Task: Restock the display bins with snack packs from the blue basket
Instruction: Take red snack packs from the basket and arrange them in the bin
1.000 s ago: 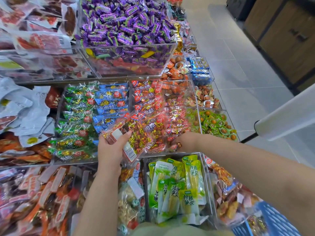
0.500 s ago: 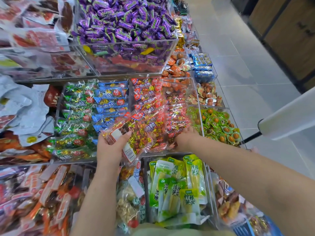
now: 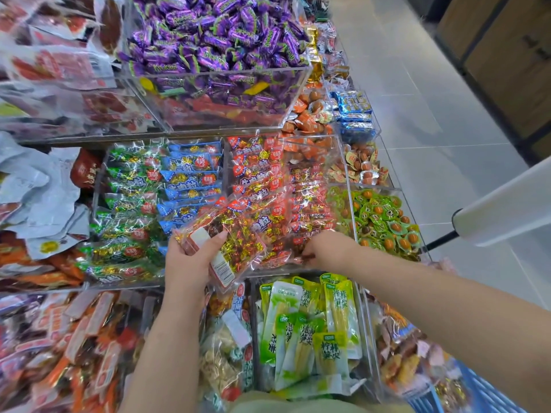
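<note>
Restocking looked mid-step. Held a clear crinkly plastic bag of gold- and red-foil sweets (image 3: 238,245) tilted over the display, w/ left grip (image 3: 190,257) clamped on its near end, thumb across the white label (image 3: 222,268). Had right grip (image 3: 325,248) down in the clear acrylic bin of red snack packs (image 3: 346,174), fingertips buried among packs at the front edge. Couldn't tell if pinching one or just pushing. Judged as tidying or making room before adding stock.

Blue plastic basket (image 3: 483,394) sat at bottom-right corner, just past right forearm; contents too blurred to name.

Next move, prob.: called for finding the bin matching the bag, setting it in flat so nothing slid over the low front wall, then going back to the basket for more.

Writing:
- Red packs: big white Chinese chars, read approx. as 牛肉粒.
- White label: barcode, digits too small to read.
- Purple-wrapped sweets (image 3: 214,34) in the top bin: approx. "Krokant".
- Green-and-yellow pouches (image 3: 298,323) nearest: showed 柠檬 and 泡笋尖, some upside down.
</note>
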`<state>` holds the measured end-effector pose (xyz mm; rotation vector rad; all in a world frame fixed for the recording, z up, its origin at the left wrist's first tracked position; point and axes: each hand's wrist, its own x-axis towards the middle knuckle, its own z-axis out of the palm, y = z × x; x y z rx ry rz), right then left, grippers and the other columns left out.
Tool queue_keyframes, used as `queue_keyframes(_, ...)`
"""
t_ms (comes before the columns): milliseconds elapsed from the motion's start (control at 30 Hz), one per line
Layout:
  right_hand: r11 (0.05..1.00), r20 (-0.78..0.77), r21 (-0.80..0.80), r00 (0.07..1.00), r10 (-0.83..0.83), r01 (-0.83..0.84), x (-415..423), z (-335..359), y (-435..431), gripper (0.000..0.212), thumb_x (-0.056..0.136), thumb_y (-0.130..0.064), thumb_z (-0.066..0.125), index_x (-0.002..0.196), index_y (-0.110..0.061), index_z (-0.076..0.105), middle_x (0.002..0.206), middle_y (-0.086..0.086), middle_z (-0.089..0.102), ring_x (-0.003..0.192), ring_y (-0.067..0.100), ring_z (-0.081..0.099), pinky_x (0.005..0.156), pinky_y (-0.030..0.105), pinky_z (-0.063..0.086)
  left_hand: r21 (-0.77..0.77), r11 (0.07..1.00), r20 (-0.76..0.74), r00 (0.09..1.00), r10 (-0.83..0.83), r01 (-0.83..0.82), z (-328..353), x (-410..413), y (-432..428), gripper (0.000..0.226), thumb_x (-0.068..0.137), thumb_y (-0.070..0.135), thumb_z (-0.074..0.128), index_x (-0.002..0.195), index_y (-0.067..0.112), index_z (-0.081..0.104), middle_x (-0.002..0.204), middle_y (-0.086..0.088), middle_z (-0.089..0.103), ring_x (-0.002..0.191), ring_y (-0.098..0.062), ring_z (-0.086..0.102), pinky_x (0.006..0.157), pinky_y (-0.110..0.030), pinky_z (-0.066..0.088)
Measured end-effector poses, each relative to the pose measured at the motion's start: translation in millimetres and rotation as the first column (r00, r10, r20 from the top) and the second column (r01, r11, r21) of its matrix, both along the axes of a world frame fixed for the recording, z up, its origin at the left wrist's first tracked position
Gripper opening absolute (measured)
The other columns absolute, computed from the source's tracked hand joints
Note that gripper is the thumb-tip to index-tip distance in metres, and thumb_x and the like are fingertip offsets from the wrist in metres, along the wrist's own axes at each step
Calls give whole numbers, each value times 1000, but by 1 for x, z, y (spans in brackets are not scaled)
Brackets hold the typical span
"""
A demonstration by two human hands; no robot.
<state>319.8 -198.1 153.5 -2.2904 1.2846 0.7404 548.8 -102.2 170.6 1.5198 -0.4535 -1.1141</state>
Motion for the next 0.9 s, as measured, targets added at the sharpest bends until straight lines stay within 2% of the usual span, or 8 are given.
queue_keyframes(267, 997, -69, 76, 997, 25, -20, 10, -11, -8, 33, 99, -19, 41, 128, -17, 58, 120, 7, 62, 105, 26, 58, 87, 31, 49, -5, 1000, -26, 1000, 8, -8, 3, -1, 0, 46, 66, 23, 85, 103, 30, 59, 98, -2, 73, 93, -29, 71, 78, -45, 58)
queue_keyframes(400, 991, 153, 120, 985, -84, 66, 2, 14, -9, 32, 94, -31, 50, 123, -22, 61, 111, -5, 64, 82, 14, 54, 71, 24, 42, -42, 997, -73, 995, -62, 59, 12, 0, 1, 62, 56, 23, 89, 112, 23, 61, 103, -8, 71, 90, -28, 70, 77, -45, 57)
queue_keyframes(433, 970, 299, 146, 926, -232, 195, 2, 24, -9, 29, 93, -33, 53, 119, -26, 63, 105, -12, 62, 77, 9, 56, 70, 23, 43, -49, 996, -91, 992, -84, 80, 14, 0, 0, 65, 54, 24, 87, 113, 20, 60, 104, -11, 70, 88, -28, 70, 75, -46, 58)
queue_keyframes(500, 808, 575, 428, 567, -589, 405, 7, 44, -4, 22, 87, -41, 60, 104, -29, 67, 92, -13, 66, 73, 5, 63, 72, 26, 52, -50, 993, -107, 988, -112, 107, 16, -3, -4, 65, 51, 25, 87, 108, 16, 59, 99, -12, 69, 84, -29, 71, 74, -48, 59)
queue_keyframes(567, 701, 592, 626, 377, -713, 341, 17, 61, 7, 39, 77, -53, 65, 105, -25, 66, 86, -8, 65, 75, 7, 64, 72, 28, 57, -40, 990, -66, 988, -140, 138, 18, -10, -8, 61, 47, 27, 91, 97, 19, 57, 86, -2, 70, 78, -24, 71, 70, -45, 59)
queue_keyframes(667, 769, 595, 517, 488, -639, 376, 33, 65, 24, 78, 70, -55, 72, 137, -27, 43, 115, -12, 59, 93, 9, 62, 80, 27, 55, -47, 981, -10, 982, -191, 190, 25, -21, -14, 62, 41, 34, 87, 94, 22, 57, 72, 9, 73, 70, -14, 73, 56, -30, 56)
queue_keyframes(833, 728, 738, 391, 282, -614, 563, 19, 81, 16, 59, 75, -36, 75, 129, -30, 50, 107, -10, 67, 91, 12, 67, 79, 35, 57, 35, 995, 56, 994, -91, 90, 32, -13, -15, 62, 50, 48, 87, 103, 27, 61, 97, 3, 72, 91, -18, 69, 76, -38, 55)
queue_keyframes(900, 769, 738, 96, 474, -480, 632, 10, 89, 6, 69, 82, -36, 69, 139, -38, 30, 122, -6, 61, 81, 12, 67, 65, 27, 54, 44, 998, 41, 999, 34, -35, 32, -1, -14, 47, 73, 40, 80, 111, 24, 59, 101, 4, 70, 93, -15, 67, 80, -35, 54)
